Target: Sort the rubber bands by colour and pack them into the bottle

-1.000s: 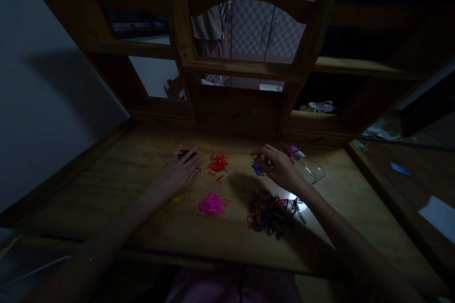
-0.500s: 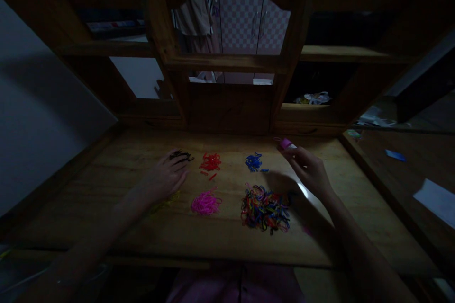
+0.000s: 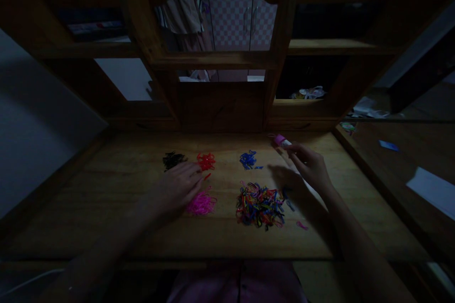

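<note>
Small rubber bands lie sorted by colour on the wooden desk. My left hand is low over the desk between the red bands and the pink bands. Its fingers are bent and close together, and whatever is under the fingertips is hidden. One loose red band lies beside them. Behind that hand is a pile of black bands. My right hand pinches a small tube with a purple cap, raised above the desk. Blue bands and a mixed-colour pile lie between my hands.
A wooden shelf unit rises along the desk's back edge. The wall borders the left side. On the right, a lower surface holds a white paper and a blue card. A stray pink band lies near the mixed pile.
My left hand has moved right and nearer, from the black bands to beside the red ones. My right hand still holds the tube. The whole view has shifted slightly.
</note>
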`<state>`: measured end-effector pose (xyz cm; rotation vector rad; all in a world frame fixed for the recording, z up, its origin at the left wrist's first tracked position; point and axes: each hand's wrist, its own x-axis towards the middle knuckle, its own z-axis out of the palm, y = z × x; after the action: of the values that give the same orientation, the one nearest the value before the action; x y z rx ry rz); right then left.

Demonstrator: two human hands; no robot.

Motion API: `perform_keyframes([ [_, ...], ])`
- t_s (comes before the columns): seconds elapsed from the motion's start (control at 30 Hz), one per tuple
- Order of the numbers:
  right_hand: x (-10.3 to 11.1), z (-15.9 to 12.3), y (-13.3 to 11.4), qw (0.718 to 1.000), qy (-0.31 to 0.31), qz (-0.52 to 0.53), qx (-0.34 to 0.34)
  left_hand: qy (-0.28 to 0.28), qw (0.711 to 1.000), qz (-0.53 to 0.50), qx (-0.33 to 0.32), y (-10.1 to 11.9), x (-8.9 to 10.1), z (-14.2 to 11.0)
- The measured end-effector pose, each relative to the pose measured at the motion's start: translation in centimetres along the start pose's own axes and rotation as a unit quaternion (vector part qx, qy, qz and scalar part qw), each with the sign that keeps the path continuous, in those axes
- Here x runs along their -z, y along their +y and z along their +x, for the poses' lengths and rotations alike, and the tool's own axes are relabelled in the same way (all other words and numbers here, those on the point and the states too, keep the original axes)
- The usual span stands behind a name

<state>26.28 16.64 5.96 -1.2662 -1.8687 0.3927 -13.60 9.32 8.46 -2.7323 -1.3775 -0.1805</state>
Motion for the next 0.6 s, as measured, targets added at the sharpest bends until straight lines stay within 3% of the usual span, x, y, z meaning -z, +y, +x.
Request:
perform_keyframes([
  [0.17,0.1,0.0,0.0,1.000,0.019,-0.015,0.006,-0.023,1.000,-0.008,0.014,1.1,-0.8,0.1],
  [0.27,0.1,0.0,-0.1,1.000,0.006,-0.014,0.007,-0.002,0.999,0.005,0.036,1.8,-0.4,0.3],
  [0.33,0.2,0.0,-0.2,1.000,0.003,-0.009,0.006,0.027,0.999,-0.016,0.036,3.7,0.5,0.2],
  [0.43,0.2,0.0,-0.2,1.000,0.014,0.003,0.004,0.049,0.993,-0.102,0.018,8.4,1.4,-0.3],
  [0.53,0.1,0.0,-0.2,1.000,0.009,0.002,0.005,0.031,0.981,-0.192,0.022,12.4,0.6,-0.5],
  [0.6,0.0,-0.1,-0.2,1.000,-0.007,-0.005,0.010,0.039,0.970,-0.231,0.064,13.5,-0.7,0.0],
])
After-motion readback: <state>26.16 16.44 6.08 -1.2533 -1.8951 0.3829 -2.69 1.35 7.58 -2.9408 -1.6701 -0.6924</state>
